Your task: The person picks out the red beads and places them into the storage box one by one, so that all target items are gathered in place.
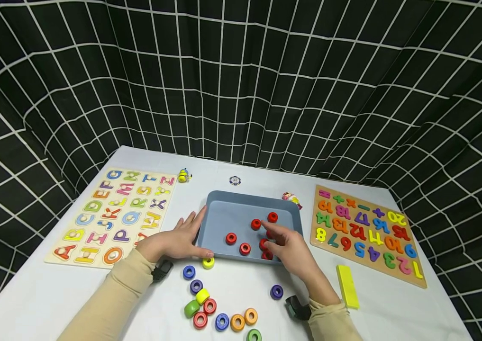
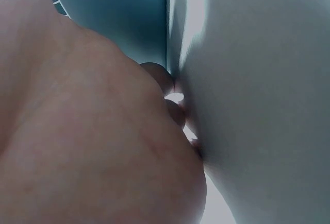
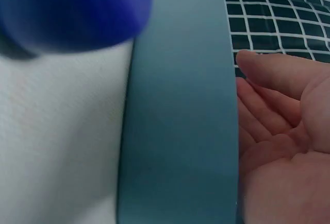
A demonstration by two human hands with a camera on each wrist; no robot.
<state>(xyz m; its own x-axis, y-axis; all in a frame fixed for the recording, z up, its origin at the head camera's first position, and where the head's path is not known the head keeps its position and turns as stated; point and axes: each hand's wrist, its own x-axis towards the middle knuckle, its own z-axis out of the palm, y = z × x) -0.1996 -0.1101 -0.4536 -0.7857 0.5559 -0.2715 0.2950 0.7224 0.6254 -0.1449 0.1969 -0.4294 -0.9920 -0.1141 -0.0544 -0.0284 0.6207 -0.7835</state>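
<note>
A blue-grey tray (image 1: 223, 208) lies mid-table, with several red ring beads (image 1: 231, 238) scattered inside. At its near left corner rests my left hand (image 1: 177, 240), fingers stretched along the left side and thumb along the front rim. My right hand (image 1: 289, 248) reaches over the front right part of the tray, its fingers relaxed and spread among red beads. One red bead (image 1: 256, 224) sits right by its index fingertip, another (image 1: 263, 244) by the thumb. In the right wrist view, the right palm (image 3: 283, 183) shows nothing held, behind the tray wall (image 3: 180, 105).
Loose blue, purple, green, orange, red and yellow beads (image 1: 222, 322) lie in front of the tray. A letter board (image 1: 95, 222) is at left, a number board (image 1: 309, 237) at right. A yellow block (image 1: 347, 286), poker chip (image 1: 234, 180) and two small figures (image 1: 184, 175) are also around.
</note>
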